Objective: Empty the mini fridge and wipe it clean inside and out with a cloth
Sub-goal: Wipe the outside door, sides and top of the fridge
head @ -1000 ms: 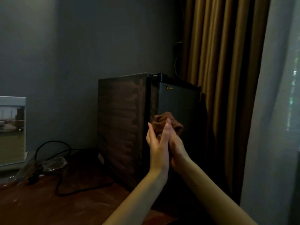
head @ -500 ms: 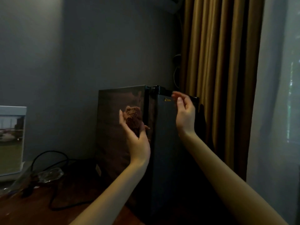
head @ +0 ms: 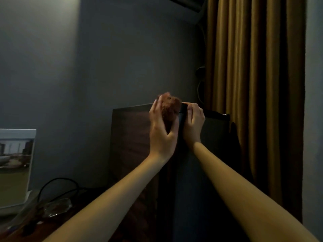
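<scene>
**Cloth at the top corner of the mini fridge**

The black, box-shaped mini fridge (head: 131, 137) with a brown wood-grain side panel stands upright on the desk, right of centre. Its side panel faces the camera and its dark door face is turned towards the right. A crumpled, reddish-brown cloth (head: 170, 109) sits at the fridge's upper front corner, partly above the top edge and partly against the side panel. The motion blur makes its outline soft.

The left hand (head: 162, 130) holds this cloth. Its fingers are curled round the bundle from the left and the thumb is tucked in from below, so the cloth is pressed to the top of the side panel. The right hand (head: 194, 123) is just beside it, on the other side of the front corner. Its fingers are bent over the top edge of the door, gripping the fridge there. Both bare forearms reach up from the lower edge of the view.

The dark, reddish wooden desk (head: 43, 229) carries a looping black cable (head: 57, 182) and a piece of clear crinkled plastic (head: 56, 206) to the left of the fridge. Further left, a white-framed picture (head: 15, 166) stands at the frame's edge. A dim grey-blue wall (head: 122, 58) is behind the fridge. Heavy mustard-gold pleated curtains (head: 253, 84) hang close behind the fridge on the right, and a pale sheer curtain (head: 313, 119) hangs beyond them.
</scene>
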Tool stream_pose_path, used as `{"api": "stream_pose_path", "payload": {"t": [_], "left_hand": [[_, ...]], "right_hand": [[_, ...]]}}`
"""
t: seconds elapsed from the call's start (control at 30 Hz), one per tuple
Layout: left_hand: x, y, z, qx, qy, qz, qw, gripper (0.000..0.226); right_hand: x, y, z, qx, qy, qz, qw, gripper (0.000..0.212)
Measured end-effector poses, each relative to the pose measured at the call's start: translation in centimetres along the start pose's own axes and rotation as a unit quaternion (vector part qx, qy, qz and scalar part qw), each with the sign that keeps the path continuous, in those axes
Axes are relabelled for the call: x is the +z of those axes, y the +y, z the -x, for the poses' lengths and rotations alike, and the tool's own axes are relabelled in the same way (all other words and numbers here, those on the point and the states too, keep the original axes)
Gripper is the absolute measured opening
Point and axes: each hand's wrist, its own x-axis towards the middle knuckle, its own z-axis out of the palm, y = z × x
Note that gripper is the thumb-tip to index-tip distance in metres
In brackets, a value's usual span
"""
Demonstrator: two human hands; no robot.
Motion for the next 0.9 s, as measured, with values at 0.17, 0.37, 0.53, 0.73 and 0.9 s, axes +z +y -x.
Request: {"api": "stream_pose_path", "payload": {"t": [0.17, 0.37, 0.53, 0.73, 0.9], "left_hand": [[3.2, -0.7, -3.1, -0.027, -0.044, -0.003, 0.999, 0.055], [0.9, -3.5, 2.7, 0.018, -0.045, -0.012, 0.999, 0.053], [-0.1, -4.6, 6.3, 0.031, -0.117, -0.071, 0.990, 0.065], [1.7, -3.2, -0.3, 0.017, -0.061, -0.036, 0.997, 0.061], [2.3, -3.2, 1.0, -0.017, 0.015, -0.042, 0.999, 0.053]], "right_hand": [[0.1, 0.9, -0.1, -0.033, 0.005, -0.014, 0.999, 0.014], [0.2, 1.0, -0.1, -0.041, 0.007, -0.020, 0.999, 0.028], [0.2, 1.0, -0.4, -0.023, -0.006, -0.008, 1.000, 0.034], [0.3, 1.4, 0.0, -0.020, -0.013, -0.028, 0.999, 0.020], [0.1, 1.0, 0.0, -0.018, -0.016, -0.030, 0.999, 0.027]]}}
